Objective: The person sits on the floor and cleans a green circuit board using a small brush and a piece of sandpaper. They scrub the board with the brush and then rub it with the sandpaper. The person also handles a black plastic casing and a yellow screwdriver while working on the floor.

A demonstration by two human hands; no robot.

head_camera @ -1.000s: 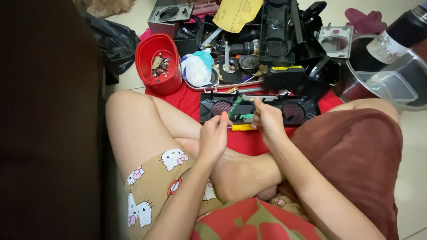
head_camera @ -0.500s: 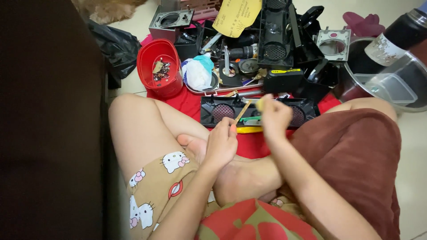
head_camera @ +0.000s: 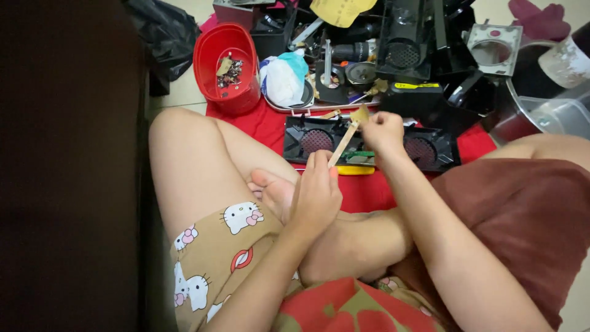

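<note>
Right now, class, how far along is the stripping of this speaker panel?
Done: loose bits sit in the red tub. In hand: the left hand and right hand pull a tan strip off the black speaker panel. Left: the green board remains on it.

One red tub [head_camera: 226, 58]; one black speaker panel [head_camera: 369, 142], two round grilles; one yellow-handled screwdriver [head_camera: 354, 170].

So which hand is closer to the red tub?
Left. The left hand sits below and right of the red tub, across the bare knee. The right hand is farther right, above the black speaker panel.
</note>
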